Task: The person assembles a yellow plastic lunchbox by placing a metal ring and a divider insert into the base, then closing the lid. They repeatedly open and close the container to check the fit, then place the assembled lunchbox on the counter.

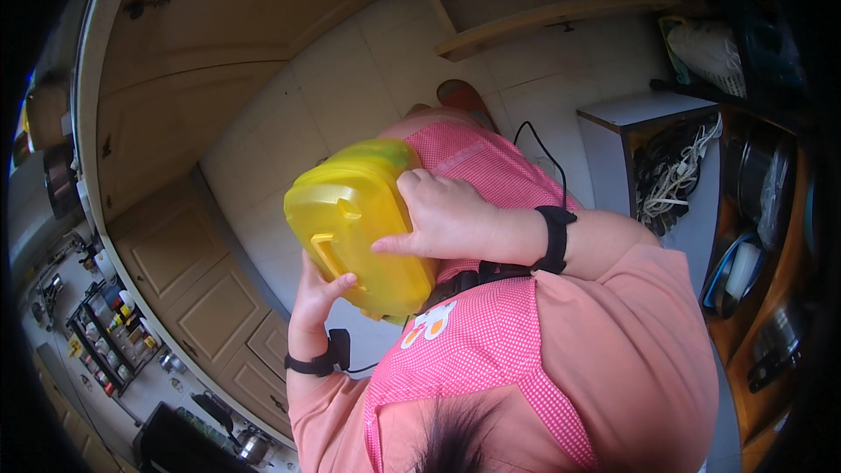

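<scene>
In front of the pink checked apron, a yellow see-through plastic box [377, 245] is held tilted, its lid side with a small raised handle facing up. Something greenish shows faintly through its far end. My left hand [317, 291] grips the near left side, thumb lying on the lid and the other fingers hidden underneath. On the right edge is my right hand [442, 215], its fingers curled over the side and its thumb pressed on the face of the box.
Wooden cabinets [175, 271] and a counter [158, 394] with a rack of bottles run along the left. At right stands a shelf unit with coiled cables [679, 180] and pans [731, 271]. A wooden drawer [561, 22] juts out at the top.
</scene>
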{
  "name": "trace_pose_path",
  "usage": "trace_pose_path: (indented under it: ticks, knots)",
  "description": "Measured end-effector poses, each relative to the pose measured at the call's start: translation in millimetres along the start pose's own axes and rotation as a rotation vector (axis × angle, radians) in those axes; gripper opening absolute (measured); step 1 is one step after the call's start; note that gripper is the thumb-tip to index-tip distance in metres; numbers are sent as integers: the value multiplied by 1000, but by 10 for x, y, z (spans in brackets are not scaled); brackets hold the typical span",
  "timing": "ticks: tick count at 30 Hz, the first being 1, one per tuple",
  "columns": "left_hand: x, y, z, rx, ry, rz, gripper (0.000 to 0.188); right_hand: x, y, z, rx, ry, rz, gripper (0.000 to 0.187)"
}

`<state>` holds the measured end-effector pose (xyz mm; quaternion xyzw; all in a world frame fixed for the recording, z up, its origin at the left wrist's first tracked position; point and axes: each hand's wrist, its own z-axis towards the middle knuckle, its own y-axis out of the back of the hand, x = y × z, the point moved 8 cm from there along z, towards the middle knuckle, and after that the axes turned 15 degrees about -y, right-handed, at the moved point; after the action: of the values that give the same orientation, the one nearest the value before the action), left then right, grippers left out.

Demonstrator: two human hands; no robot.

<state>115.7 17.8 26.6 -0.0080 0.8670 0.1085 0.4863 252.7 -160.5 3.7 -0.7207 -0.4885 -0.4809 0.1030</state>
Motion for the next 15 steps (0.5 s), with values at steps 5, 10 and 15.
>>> trace_pose_path:
  ticks: [5,10,15]
  knots:
    - [22,4,2,-14,18,21,97,-46,-9,20,37,11,65,79]
    - [106,53,24,-64,7,-56,98,-70,-38,83,80,14,129,71]
    - [195,105,29,-62,-20,-119,97,-264,-175,-15,280,75,210,58]
